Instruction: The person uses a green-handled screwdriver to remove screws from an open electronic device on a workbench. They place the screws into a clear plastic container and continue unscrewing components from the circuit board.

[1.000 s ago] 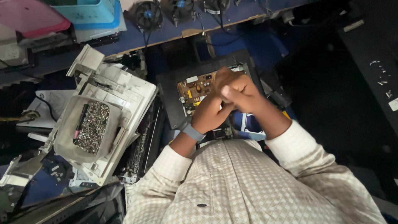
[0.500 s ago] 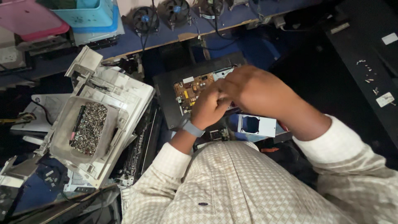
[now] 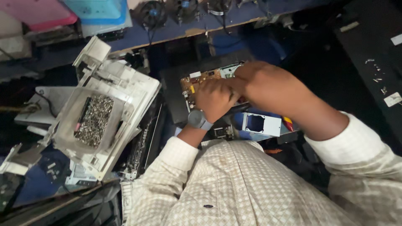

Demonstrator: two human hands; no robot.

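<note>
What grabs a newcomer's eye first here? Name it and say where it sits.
Both hands meet at centre: the left hand and right hand are pressed over a brown circuit board in a dark casing. At left, a clear tray of small metal screws lies on white plastic housings.

Both arms are reaching forward from the body, sleeves pushed back from the wrists. The left hand [image 3: 214, 100] is curling into a loose fist, knuckles up, a watch sitting on its wrist. The right hand [image 3: 266, 83] is lying palm down just beside it, fingers bent and touching the left hand's knuckles
</note>
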